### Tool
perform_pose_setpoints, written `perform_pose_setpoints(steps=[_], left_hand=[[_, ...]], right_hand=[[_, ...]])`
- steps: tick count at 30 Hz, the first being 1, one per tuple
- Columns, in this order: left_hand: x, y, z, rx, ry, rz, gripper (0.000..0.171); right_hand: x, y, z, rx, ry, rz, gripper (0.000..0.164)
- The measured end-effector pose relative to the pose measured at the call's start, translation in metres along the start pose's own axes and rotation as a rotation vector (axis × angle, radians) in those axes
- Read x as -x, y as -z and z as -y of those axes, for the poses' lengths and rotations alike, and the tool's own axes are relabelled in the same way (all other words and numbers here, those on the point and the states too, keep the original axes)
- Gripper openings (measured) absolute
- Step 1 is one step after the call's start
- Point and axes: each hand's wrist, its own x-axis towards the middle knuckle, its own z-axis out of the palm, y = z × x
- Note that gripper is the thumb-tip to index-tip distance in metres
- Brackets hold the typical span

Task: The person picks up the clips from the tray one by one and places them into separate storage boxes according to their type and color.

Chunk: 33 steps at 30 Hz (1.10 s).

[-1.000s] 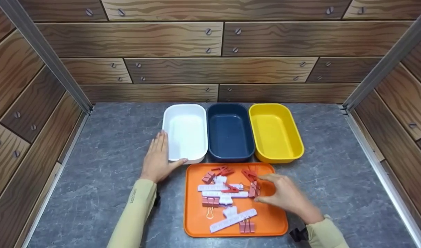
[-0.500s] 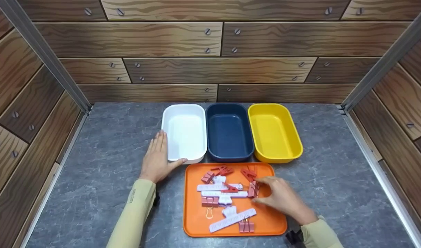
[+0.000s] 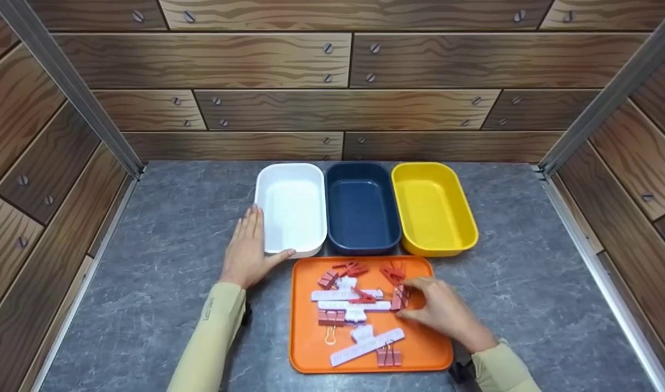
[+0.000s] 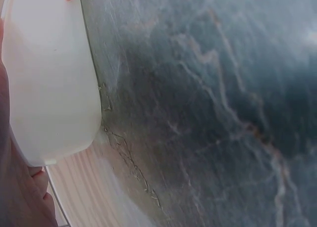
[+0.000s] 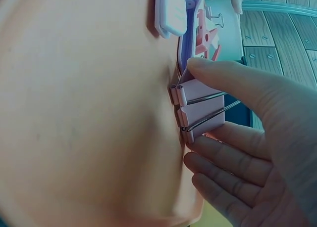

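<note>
In the head view my left hand (image 3: 245, 256) lies with straight fingers along the left side of the white bin (image 3: 294, 209), its thumb at the front rim. My right hand (image 3: 446, 310) is over the right part of the orange tray (image 3: 310, 354). Its thumb and fingertips pinch a pink binder clip (image 5: 205, 108) by opposite ends, as the right wrist view shows. Beside that clip lie a red clothespin (image 3: 392, 274) and a long white sealing clip (image 3: 354, 306). Another red clothespin (image 3: 363, 296) rests across the white sealing clips.
A navy bin (image 3: 364, 212) and a yellow bin (image 3: 438, 212) stand to the right of the white one, behind the tray. Other pink binder clips (image 3: 331, 317) and a slanted white sealing clip (image 3: 367, 347) lie on the tray. Wood-patterned walls enclose the grey table (image 3: 174, 228).
My right hand has moved slightly left, bringing thumb and fingers in around the pink binder clip. The left hand stays in place at the white bin.
</note>
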Motion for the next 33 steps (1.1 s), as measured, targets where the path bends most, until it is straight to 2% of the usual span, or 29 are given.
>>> perform_pose_setpoints(steps=[7,15,26,33], left_hand=[[0.000,0.000,0.000,-0.005,-0.001,0.002,0.130],[0.000,0.000,0.001,-0.003,-0.033,-0.026,0.129],[-0.001,0.001,0.002,-0.016,-0.036,-0.009,0.130],[0.000,0.001,0.001,-0.034,-0.046,-0.017,0.130]], right_hand=[[0.001,0.000,-0.001,-0.018,-0.013,0.001,0.056],[0.001,0.008,0.002,-0.034,0.007,-0.056,0.055],[-0.003,0.018,0.009,-0.088,-0.023,-0.071,0.054],[-0.007,0.023,0.012,-0.076,-0.020,-0.107,0.057]])
